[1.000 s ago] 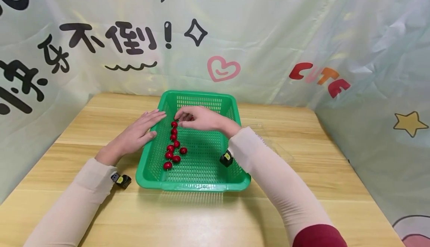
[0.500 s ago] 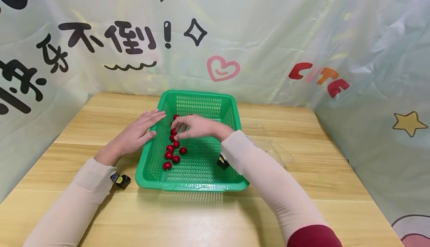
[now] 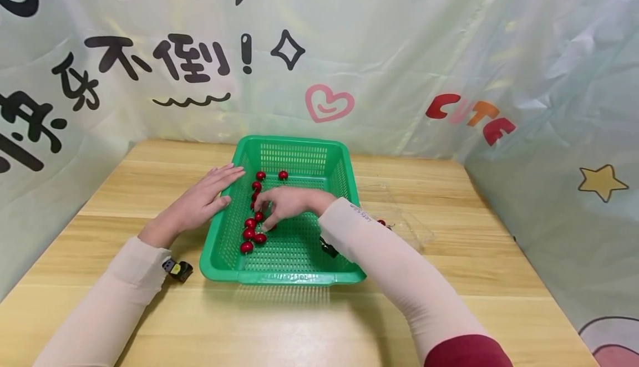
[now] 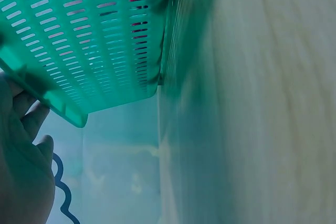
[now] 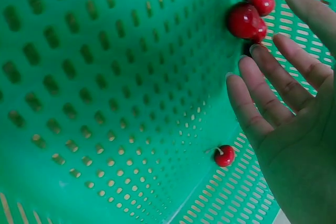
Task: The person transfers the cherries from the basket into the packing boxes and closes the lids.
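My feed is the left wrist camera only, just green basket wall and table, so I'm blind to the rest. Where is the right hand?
Observer: The right hand is inside the green basket, over a row of red cherries along its left side.
Operator: Holding one?
Observer: No. In the right wrist view its fingers are straight, with nothing between them.
Operator: And the left hand?
Observer: The left hand lies flat on the table, fingers against the basket's outer left wall.

Bright, even light — soft shadows; left wrist view blurred, dim, green-tinted.
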{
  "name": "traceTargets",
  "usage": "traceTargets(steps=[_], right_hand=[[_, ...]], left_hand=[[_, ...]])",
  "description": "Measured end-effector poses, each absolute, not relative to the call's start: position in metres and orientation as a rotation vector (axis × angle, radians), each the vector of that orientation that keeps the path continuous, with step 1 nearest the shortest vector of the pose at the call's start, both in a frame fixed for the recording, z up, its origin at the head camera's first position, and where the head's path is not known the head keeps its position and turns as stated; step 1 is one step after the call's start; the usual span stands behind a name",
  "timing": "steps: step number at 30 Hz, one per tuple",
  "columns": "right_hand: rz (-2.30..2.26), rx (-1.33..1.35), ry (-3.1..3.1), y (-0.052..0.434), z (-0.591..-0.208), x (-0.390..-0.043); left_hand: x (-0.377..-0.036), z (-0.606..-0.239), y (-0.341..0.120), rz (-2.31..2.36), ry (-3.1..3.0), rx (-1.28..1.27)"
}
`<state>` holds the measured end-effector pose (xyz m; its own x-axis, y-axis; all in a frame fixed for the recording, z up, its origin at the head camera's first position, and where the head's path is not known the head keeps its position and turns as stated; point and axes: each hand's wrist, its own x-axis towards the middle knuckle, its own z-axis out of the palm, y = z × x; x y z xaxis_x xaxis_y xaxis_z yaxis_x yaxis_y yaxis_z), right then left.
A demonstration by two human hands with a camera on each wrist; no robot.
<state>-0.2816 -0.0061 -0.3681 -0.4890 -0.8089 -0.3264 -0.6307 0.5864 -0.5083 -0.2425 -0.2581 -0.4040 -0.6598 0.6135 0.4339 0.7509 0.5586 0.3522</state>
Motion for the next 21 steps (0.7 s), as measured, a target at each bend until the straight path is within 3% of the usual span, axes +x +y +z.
traceTargets(steps=[21], right_hand=[[-0.282, -1.157, 2.323, -0.011, -0.38, -0.283]], left_hand=[[-0.241, -0.405, -0.258, -0.753, -2.524, -1.128]])
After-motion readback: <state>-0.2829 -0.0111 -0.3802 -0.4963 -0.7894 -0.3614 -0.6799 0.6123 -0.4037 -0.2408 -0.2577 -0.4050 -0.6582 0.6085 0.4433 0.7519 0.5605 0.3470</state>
